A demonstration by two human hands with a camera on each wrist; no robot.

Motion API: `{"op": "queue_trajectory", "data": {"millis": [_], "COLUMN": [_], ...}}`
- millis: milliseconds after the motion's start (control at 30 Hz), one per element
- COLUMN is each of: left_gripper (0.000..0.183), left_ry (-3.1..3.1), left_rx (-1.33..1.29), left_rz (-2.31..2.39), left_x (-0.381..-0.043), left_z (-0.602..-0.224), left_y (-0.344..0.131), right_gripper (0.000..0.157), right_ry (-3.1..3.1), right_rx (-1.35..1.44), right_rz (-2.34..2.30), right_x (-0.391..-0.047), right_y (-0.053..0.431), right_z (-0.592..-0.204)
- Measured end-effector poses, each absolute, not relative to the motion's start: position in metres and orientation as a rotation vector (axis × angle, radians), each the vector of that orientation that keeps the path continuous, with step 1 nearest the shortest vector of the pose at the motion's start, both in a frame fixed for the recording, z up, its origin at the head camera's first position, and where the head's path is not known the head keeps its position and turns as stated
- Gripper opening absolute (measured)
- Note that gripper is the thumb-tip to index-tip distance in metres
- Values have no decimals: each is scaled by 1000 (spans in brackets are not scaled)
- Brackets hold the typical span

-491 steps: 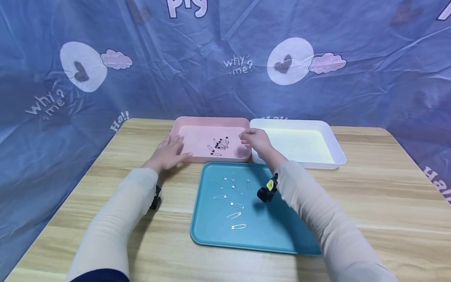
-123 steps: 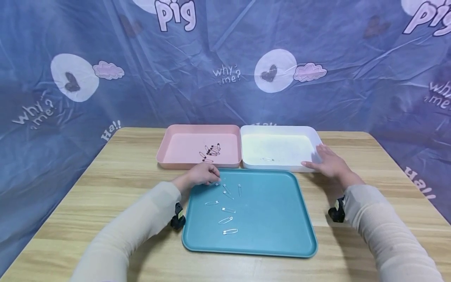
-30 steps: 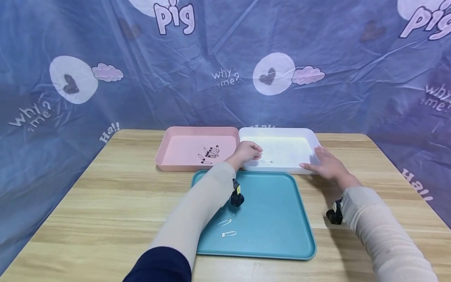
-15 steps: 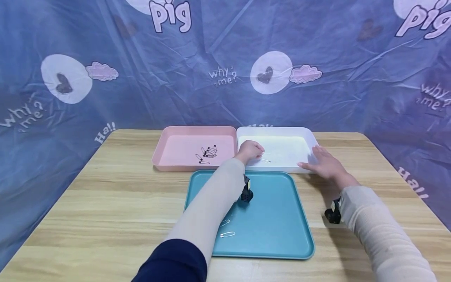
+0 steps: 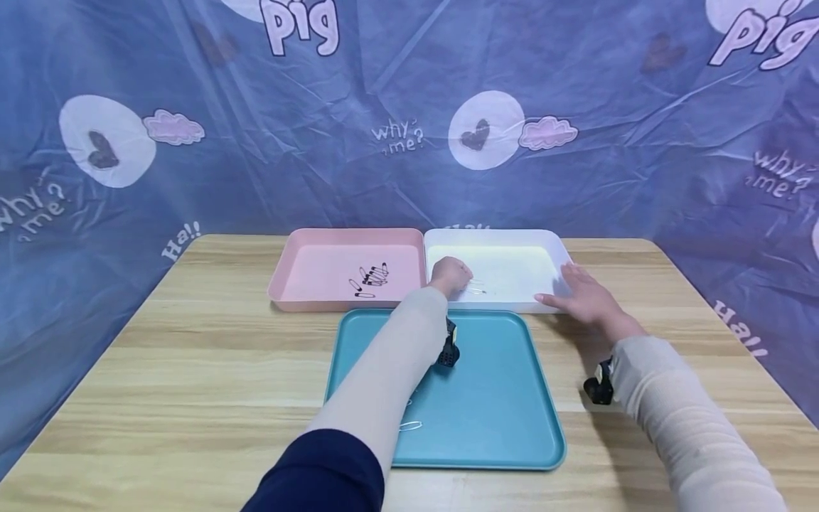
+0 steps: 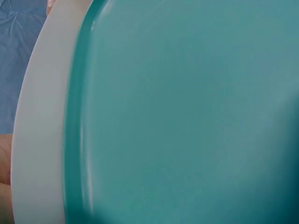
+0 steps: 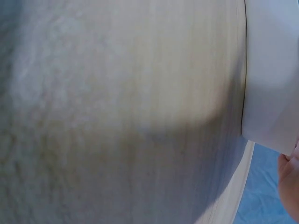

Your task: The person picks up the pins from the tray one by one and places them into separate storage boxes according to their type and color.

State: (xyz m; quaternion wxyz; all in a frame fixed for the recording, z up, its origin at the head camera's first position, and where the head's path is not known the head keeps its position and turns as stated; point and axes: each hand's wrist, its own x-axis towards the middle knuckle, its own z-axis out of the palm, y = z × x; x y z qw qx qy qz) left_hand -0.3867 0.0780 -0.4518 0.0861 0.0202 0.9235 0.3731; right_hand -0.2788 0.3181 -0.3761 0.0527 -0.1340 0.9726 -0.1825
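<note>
Head view: left hand (image 5: 451, 274) at frame centre, fingers curled over the white tray (image 5: 555, 245), just beside silver safety pins (image 5: 476, 288); can't tell if it pinches one. Right hand (image 5: 584, 299) lies flat on tray's right rim. Risk: sleeve drags pin (image 5: 409, 426) off teal tray (image 5: 512, 427).

L wrist view: only teal tray (image 6: 187, 112), white rim.

R wrist view: surface (image 7: 117, 93), tray corner; a push could slide it.

Black safety pins (image 5: 369, 276) lie in the pink tray (image 5: 301, 245).
</note>
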Motion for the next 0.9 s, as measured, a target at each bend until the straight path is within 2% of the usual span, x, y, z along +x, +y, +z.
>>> {"op": "queue_trajectory", "data": {"millis": [233, 433, 533, 900], "left_gripper": [16, 11, 15, 20], "left_ry": [2678, 2653, 2622, 2474], "left_rx": [-30, 73, 67, 119], "left_rz": [1133, 1217, 1241, 1453], "left_x": [-347, -332, -315, -295], "left_z": [-404, -385, -365, -343], "left_y": [69, 63, 60, 40], "right_gripper": [98, 98, 97, 98], "right_ry": [2945, 2940, 2943, 2933], "right_rx": [-398, -390, -393, -399], "right_rz": [-532, -529, -532, -522], "right_x": [-279, -280, -279, -282], "right_y": [317, 320, 320, 321], "right_z": [-375, -374, -372, -375]}}
